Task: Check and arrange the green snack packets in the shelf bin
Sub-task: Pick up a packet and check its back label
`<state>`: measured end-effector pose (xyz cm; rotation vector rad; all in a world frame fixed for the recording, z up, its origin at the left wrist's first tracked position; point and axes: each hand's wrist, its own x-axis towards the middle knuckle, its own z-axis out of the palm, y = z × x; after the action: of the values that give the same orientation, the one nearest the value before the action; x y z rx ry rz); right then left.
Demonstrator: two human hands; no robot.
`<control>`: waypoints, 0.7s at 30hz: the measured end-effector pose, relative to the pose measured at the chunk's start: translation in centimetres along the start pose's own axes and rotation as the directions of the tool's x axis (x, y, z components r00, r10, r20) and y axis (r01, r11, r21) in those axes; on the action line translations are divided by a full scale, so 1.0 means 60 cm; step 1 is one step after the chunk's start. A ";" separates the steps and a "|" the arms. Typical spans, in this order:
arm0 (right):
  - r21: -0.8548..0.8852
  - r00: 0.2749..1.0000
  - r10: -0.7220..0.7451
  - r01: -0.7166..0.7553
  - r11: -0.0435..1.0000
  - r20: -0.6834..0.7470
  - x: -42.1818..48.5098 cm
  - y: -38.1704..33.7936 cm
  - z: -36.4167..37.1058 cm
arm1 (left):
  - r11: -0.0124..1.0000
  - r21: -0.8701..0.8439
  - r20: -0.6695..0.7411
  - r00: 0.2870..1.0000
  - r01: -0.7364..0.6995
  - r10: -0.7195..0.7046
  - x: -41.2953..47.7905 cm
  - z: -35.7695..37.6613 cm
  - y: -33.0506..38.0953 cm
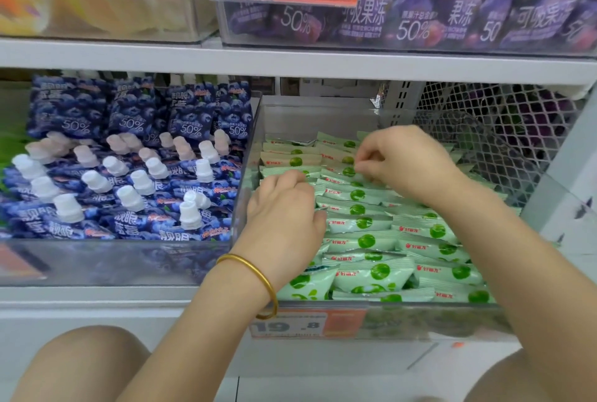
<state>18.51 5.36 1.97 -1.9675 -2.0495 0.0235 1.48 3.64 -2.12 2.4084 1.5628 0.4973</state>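
Observation:
A clear plastic shelf bin holds several pale green snack packets with green circles, lying in overlapping rows. My left hand, with a gold bangle on its wrist, reaches into the bin's left side with its fingers curled down among the packets. Farther back on the right side of the bin, my right hand pinches the edge of a green packet with thumb and fingertips. The packets under both hands are partly hidden.
Left of it, another clear bin holds blue blueberry jelly pouches with white caps. A white wire mesh basket stands right of the green bin. The shelf above carries bins of purple and yellow packs. A price tag hangs on the bin's front.

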 end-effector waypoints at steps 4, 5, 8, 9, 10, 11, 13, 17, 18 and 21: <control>-0.108 0.998 0.050 -0.052 0.993 -0.024 0.004 0.001 0.010 | 0.998 -0.023 0.037 0.997 -0.064 0.065 0.003 -0.002 0.002; -0.122 0.998 0.055 -0.050 0.991 0.033 0.007 0.000 0.013 | 0.996 -0.024 0.064 0.994 -0.084 0.085 0.004 -0.001 0.004; -0.124 0.993 0.045 -0.032 0.992 0.108 0.014 -0.001 0.019 | 0.991 0.007 0.166 0.977 -0.136 0.133 0.010 0.003 0.014; -0.123 0.994 0.035 -0.022 0.992 0.108 0.016 -0.002 0.019 | 0.989 0.024 0.201 0.970 -0.143 0.136 0.012 0.004 0.016; -0.126 0.995 0.028 -0.015 0.992 0.101 0.016 -0.002 0.019 | 0.988 0.041 0.229 0.964 -0.149 0.136 0.013 0.005 0.017; -0.128 0.996 0.027 -0.015 0.992 0.086 0.015 -0.002 0.019 | 0.987 0.055 0.249 0.959 -0.154 0.136 0.014 0.005 0.018; -0.107 0.999 0.027 -0.023 0.994 0.038 0.013 0.002 0.020 | 0.985 0.063 0.265 0.955 -0.158 0.136 0.016 0.004 0.016; -0.007 0.987 0.024 -0.025 1.000 -0.157 0.007 0.004 0.006 | 0.984 0.059 0.270 0.952 -0.167 0.145 0.014 0.004 0.011; 0.015 0.975 0.020 -0.017 1.000 -0.223 0.005 0.003 -0.001 | 0.983 0.061 0.266 0.952 -0.171 0.149 0.014 0.005 0.011; 0.006 0.931 -0.013 0.016 1.000 -0.364 -0.001 0.002 -0.010 | 0.982 0.052 0.257 0.952 -0.184 0.165 0.012 0.005 0.009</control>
<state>18.76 5.18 2.53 -1.7904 -1.8158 -0.3129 2.32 4.05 -2.10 2.5614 1.2918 0.1539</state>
